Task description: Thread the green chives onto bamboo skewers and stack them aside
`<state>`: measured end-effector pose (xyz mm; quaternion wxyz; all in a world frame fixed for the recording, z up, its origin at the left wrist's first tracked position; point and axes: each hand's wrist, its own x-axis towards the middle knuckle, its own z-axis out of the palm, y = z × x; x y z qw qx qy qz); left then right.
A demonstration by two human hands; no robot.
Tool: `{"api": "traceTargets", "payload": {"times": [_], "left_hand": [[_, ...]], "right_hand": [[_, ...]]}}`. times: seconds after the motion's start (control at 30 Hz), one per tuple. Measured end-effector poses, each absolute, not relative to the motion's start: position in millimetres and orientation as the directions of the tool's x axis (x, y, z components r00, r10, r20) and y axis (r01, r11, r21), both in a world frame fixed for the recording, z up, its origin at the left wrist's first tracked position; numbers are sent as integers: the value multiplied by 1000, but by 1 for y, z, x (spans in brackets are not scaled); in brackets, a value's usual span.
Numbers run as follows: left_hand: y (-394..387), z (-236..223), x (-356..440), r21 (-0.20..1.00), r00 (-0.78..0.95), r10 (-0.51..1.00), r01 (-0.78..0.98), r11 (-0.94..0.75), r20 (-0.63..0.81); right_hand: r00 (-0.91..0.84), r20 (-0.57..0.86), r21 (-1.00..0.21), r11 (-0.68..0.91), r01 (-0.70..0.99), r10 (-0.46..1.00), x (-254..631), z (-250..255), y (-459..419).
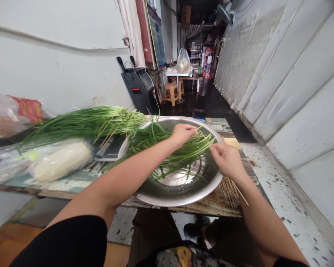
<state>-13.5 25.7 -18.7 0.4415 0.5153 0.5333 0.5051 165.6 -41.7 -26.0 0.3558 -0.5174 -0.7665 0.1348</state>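
Note:
A bunch of long green garlic chives (183, 152) lies in a wide steel basin (180, 202), pale stem ends to the right. My left hand (185, 134) reaches over the basin, its fingers pinched on chive stems at the far side. At the basin's right rim my right hand (226, 159) is closed on a thin bamboo skewer (242, 196), whose lower end sticks out under the wrist. Its fingertips are beside the chives' stem ends; the skewer's tip is hidden. More bamboo skewers (228, 191) lie on the table below the right hand.
A large heap of chives (91, 120) with a few sticks lies left, beside a dark tray (110, 150). Nearer is a white plastic-wrapped package (62, 159). A black speaker-like box (141, 89) stands beyond the table. Farther back are stools (171, 92) and a small table (174, 73).

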Motion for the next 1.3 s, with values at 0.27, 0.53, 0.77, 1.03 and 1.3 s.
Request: {"api": "traceTargets", "payload": {"times": [0.27, 0.53, 0.77, 1.03, 1.3], "left_hand": [[25, -17, -13, 994, -73, 996, 102, -45, 53], [25, -17, -13, 994, -78, 996, 100, -34, 42], [28, -21, -14, 993, -76, 996, 113, -40, 49], [28, -22, -15, 991, -68, 996, 123, -52, 61], [26, -20, -15, 981, -78, 993, 176, -79, 94]], "right_hand": [[-215, 401, -579, 429, 693, 890, 165, -26, -42], [-216, 404, -564, 428, 706, 889, 165, -26, -42], [-217, 406, -570, 432, 699, 888, 165, -27, -42], [-226, 409, -571, 442, 692, 884, 165, -26, -41], [-208, 400, -576, 421, 701, 893, 165, -24, -42]]}}
